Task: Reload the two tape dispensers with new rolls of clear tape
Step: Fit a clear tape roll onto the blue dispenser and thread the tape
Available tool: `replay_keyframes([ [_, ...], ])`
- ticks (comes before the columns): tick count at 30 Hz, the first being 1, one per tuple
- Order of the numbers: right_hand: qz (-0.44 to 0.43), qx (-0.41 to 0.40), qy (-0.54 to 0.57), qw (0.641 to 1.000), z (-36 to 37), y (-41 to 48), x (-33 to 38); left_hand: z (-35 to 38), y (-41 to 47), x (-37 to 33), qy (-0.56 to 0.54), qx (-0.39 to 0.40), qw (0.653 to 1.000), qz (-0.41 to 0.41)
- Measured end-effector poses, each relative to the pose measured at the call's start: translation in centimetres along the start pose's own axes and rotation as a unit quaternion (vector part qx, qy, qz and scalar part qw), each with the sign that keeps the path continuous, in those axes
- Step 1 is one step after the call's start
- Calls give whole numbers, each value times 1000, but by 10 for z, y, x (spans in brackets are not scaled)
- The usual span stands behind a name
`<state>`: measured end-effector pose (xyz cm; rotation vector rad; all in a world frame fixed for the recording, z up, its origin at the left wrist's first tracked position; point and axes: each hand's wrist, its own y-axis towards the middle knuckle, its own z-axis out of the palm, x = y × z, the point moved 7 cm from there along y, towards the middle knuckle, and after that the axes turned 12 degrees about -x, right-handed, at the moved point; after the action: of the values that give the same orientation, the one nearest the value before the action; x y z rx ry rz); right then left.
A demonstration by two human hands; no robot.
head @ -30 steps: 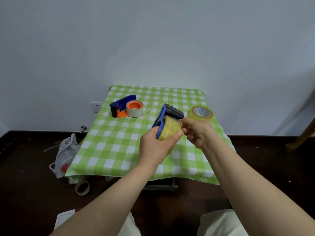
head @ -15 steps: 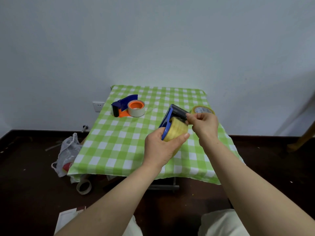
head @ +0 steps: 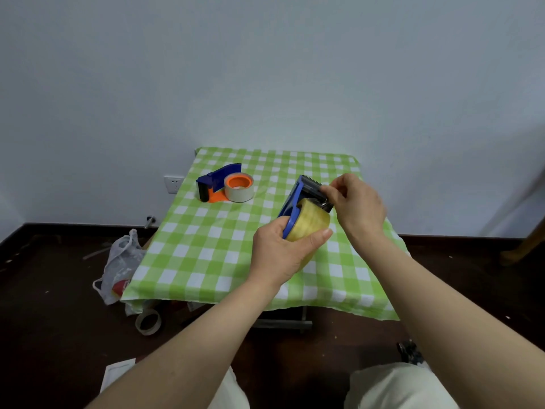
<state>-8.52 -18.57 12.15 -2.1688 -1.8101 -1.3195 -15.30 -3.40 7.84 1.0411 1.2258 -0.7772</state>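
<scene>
While both hands are raised over the worktop (head: 206,246), status: left hand (head: 280,258) grips the blue dispenser (head: 296,196) from below. Its fingers wrap behind the frame and the thumb lies across the outer face of the tape roll (head: 312,224). The roll is thick, yellowish-clear, mounted on the side of the frame facing 3 o'clock. The dispenser is tilted, toothed blade end pointing to 12 o'clock, away from the person.

Right hand (head: 358,209) sits at the dispenser's 3 o'clock side, fingertips pinched together at the head, just under the blade by the metal roller. Can't tell whether a tape end is between those fingertips; too small. The whole assembly is held above the worktop's 3 o'clock half, not resting on it.

Second dispenser (head: 216,180), blue with an orange base, lies on the worktop at about 11 o'clock, well apart from both hands. A pale roll (head: 239,192) with an orange hub sits on it toward 3 o'clock; its black roller end is toward 9 o'clock.

Worktop is covered in green-and-white check, draped over the edges.

Floor: plastic bag (head: 118,267) off the 8 o'clock corner, tape core (head: 148,321) just below the 7 o'clock edge, paper sheet (head: 118,373) further toward the person. Wall socket (head: 174,183) is beyond the 10 o'clock corner.
</scene>
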Motion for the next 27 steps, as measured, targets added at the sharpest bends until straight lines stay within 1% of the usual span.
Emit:
replay_keyframes([
  [4,-47,-10,29,998,6,4,5,-2,1,-2,-7,10,1000,-12],
  [9,-19,45,94,994,14,5,10,-6,4,-1,-2,23,1000,-20],
  [13,-31,39,117,992,13,7,21,-5,2,-2,8,47,998,-39],
  [18,-39,28,130,990,11,8,27,-8,4,3,-3,26,997,-69],
  [20,-22,12,133,991,12,6,23,-10,6,5,-8,19,997,-80],
  [23,34,-15,165,986,16,6,12,-11,9,5,-15,11,995,-97],
  [25,70,-22,178,981,19,6,6,-10,10,4,-16,20,994,-104],
  [27,82,-24,184,979,20,8,4,-10,10,3,-22,42,993,-108],
])
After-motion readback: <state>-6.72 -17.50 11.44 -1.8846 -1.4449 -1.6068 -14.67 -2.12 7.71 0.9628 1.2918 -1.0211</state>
